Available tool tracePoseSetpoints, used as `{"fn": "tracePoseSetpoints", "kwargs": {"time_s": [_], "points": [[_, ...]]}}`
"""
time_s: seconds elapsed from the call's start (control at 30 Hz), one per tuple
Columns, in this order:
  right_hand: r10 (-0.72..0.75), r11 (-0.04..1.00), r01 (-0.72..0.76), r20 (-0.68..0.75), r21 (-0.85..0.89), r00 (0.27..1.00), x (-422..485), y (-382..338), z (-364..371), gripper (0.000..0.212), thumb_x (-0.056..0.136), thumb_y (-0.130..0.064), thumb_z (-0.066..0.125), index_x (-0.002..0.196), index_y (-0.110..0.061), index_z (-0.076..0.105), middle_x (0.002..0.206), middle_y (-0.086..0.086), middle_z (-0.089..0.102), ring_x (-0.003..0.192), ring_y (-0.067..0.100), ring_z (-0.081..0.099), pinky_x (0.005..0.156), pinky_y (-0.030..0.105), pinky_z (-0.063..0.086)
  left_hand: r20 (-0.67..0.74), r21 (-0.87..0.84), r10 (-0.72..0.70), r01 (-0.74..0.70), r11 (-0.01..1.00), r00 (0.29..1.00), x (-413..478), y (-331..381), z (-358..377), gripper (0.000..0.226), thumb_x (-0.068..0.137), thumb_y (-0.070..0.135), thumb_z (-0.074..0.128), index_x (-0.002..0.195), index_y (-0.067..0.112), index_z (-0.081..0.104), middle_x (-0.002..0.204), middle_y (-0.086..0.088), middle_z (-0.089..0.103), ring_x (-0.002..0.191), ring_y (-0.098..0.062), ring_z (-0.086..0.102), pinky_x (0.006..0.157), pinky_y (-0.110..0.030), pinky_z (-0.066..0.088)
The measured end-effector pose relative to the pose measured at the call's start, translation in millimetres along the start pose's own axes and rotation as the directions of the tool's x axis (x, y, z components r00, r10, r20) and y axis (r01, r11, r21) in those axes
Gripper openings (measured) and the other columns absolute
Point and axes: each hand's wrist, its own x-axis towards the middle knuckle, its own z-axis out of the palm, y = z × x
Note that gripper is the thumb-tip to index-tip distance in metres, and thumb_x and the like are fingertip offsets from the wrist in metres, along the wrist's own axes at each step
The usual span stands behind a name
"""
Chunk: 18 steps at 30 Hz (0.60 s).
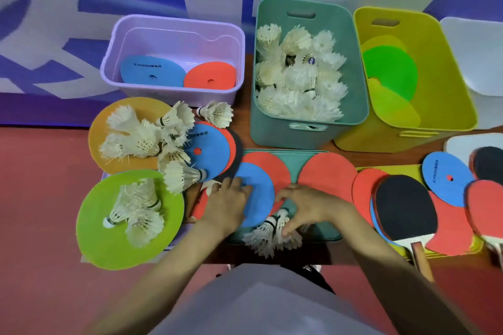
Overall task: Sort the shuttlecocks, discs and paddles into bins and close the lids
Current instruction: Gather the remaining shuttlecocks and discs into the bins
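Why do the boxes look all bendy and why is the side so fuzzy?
Head view: the wide-angle lens bows things, so the teal bin and yellow bin splay outward; head view, right edge: the black paddle is smeared with blur, while the shuttlecocks in the teal bin look fairly crisp; head view: light is soft, without hard shadows or glare.
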Motion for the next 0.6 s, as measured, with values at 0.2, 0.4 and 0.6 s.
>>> {"fn": "tracePoseSetpoints", "kwargs": {"time_s": [0.2,0.4,0.6], "points": [[-0.032,0.997,0.035,0.039,-0.069,0.999,-3.6,8.0,24.0,0.092,0.057,-0.035,0.086,0.135,-0.035,0.036,0.132,-0.006,0.031,0.122,0.015,0.035,0.100,0.036,0.042,-0.022,-0.079,-0.025,0.023,0.997,0.999,2.7,1.9,1.9,0.056,0.084,0.020,0.056,0.137,0.024,0.040,0.141,-0.004,0.038,0.121,-0.027,0.042,0.099,-0.035,0.036],[-0.179,0.982,0.185,-0.113,0.048,0.977,-11.6,21.1,28.0,0.048,0.076,-0.013,0.063,0.122,-0.026,0.054,0.125,-0.005,0.043,0.113,0.014,0.046,0.096,0.031,0.041,-0.167,-0.266,-0.103,0.056,0.962,0.980,1.6,9.6,-6.4,0.040,0.084,0.007,0.055,0.124,0.008,0.055,0.130,-0.012,0.051,0.115,-0.031,0.049,0.093,-0.032,0.039],[-0.107,0.994,0.105,-0.428,-0.029,0.898,-14.5,38.3,16.7,0.047,0.075,0.012,0.044,0.113,-0.011,0.059,0.105,0.011,0.059,0.095,0.030,0.060,0.080,0.036,0.047,-0.255,-0.495,-0.208,0.057,0.867,0.944,9.5,21.4,-5.5,0.047,0.072,-0.014,0.047,0.115,-0.001,0.062,0.121,-0.016,0.057,0.110,-0.033,0.055,0.092,-0.033,0.042]]}}
